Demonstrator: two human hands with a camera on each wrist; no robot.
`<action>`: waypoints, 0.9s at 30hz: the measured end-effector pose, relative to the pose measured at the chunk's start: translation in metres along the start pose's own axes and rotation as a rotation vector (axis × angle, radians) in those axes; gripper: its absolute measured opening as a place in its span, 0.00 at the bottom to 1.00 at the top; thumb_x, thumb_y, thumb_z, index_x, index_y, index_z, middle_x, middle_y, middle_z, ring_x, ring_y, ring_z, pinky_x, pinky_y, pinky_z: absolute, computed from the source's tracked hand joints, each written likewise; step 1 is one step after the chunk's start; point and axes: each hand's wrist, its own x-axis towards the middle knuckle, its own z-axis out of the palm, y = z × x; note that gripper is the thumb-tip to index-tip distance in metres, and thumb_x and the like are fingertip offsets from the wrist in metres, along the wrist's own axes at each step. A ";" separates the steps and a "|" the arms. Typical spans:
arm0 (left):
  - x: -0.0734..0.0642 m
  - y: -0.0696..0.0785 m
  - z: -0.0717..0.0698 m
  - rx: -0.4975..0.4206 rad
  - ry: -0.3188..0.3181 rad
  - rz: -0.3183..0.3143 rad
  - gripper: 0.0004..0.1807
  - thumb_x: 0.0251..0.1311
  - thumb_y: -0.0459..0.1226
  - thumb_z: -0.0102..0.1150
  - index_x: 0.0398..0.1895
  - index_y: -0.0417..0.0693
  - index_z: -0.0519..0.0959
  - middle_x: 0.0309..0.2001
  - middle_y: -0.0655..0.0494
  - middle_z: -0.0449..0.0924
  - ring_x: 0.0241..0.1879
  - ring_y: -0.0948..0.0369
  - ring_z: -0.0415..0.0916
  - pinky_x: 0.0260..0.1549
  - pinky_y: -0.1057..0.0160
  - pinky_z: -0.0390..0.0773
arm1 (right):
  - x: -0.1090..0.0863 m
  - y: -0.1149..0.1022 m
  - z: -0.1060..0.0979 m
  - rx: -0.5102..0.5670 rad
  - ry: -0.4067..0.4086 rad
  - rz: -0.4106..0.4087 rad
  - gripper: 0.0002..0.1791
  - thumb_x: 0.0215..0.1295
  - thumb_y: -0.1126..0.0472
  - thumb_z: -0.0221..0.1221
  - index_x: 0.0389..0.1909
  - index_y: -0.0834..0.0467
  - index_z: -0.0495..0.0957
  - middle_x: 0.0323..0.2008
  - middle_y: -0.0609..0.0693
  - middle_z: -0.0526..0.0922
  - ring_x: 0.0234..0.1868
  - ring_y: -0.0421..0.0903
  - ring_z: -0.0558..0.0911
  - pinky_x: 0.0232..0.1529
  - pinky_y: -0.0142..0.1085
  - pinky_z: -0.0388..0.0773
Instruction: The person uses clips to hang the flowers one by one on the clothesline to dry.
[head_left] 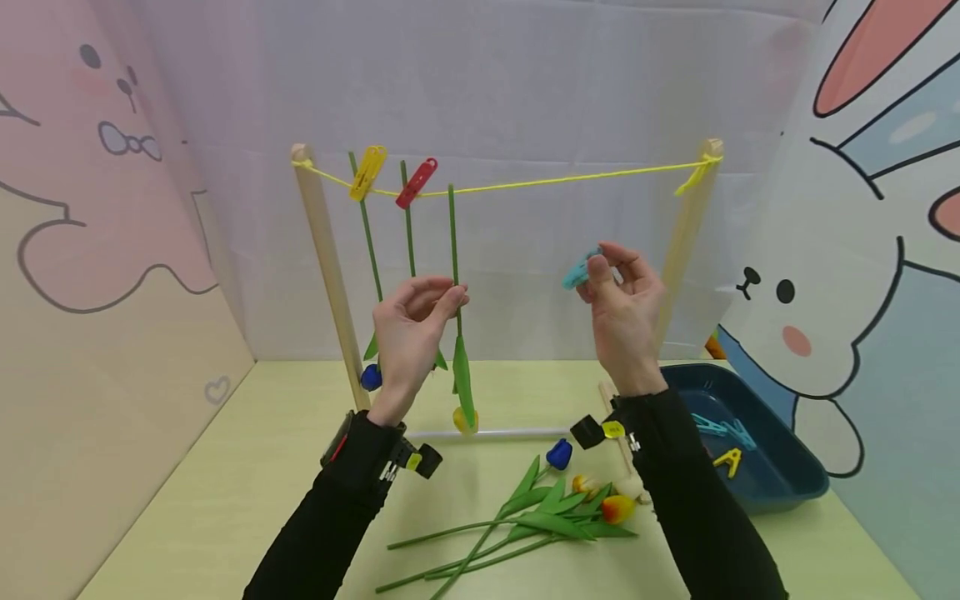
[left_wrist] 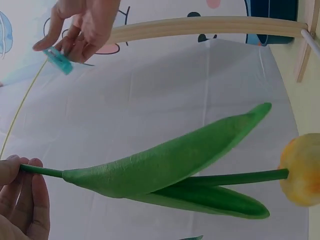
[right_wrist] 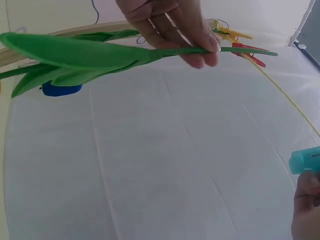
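Observation:
My left hand (head_left: 411, 333) pinches the green stem of a yellow tulip (head_left: 462, 375), which hangs head down with its stem end up at the yellow string (head_left: 540, 182). In the left wrist view the tulip's yellow bloom (left_wrist: 302, 170) and long leaves show. My right hand (head_left: 624, 308) holds a light-blue clothespin (head_left: 582, 268) between thumb and fingers, to the right of the tulip and below the string. On the string's left part, a yellow clothespin (head_left: 367, 173) and a red clothespin (head_left: 416, 183) each clip a tulip stem; those tulips also hang upside down, partly behind my left hand.
Several tulips (head_left: 547, 521) lie in a pile on the table. At the right stands a dark blue tray (head_left: 787, 467) with light-blue and yellow clothespins. Two wooden posts (head_left: 327, 267) carry the string, and a pale rod (head_left: 502, 434) runs low between them.

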 end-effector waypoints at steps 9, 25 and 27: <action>0.034 -0.125 -0.002 -0.026 -0.024 0.117 0.18 0.64 0.36 0.66 0.56 0.45 0.80 0.48 0.46 0.89 0.42 0.64 0.87 0.38 0.59 0.86 | 0.032 -0.006 0.044 -0.028 -0.100 -0.118 0.14 0.58 0.54 0.71 0.38 0.56 0.79 0.27 0.44 0.74 0.15 0.39 0.55 0.21 0.35 0.44; 0.031 -0.057 0.000 -0.088 -0.032 0.128 0.17 0.64 0.39 0.66 0.54 0.43 0.82 0.47 0.48 0.89 0.40 0.58 0.88 0.31 0.62 0.87 | 0.059 -0.013 0.103 -0.201 -0.185 -0.175 0.19 0.70 0.73 0.57 0.60 0.72 0.74 0.28 0.42 0.77 0.19 0.41 0.65 0.17 0.27 0.61; 0.033 -0.062 0.000 -0.090 -0.038 0.136 0.17 0.64 0.39 0.66 0.54 0.44 0.81 0.47 0.50 0.89 0.39 0.60 0.88 0.30 0.66 0.86 | 0.060 -0.014 0.107 -0.218 -0.207 -0.185 0.21 0.69 0.74 0.57 0.62 0.74 0.72 0.30 0.42 0.77 0.20 0.41 0.68 0.18 0.27 0.65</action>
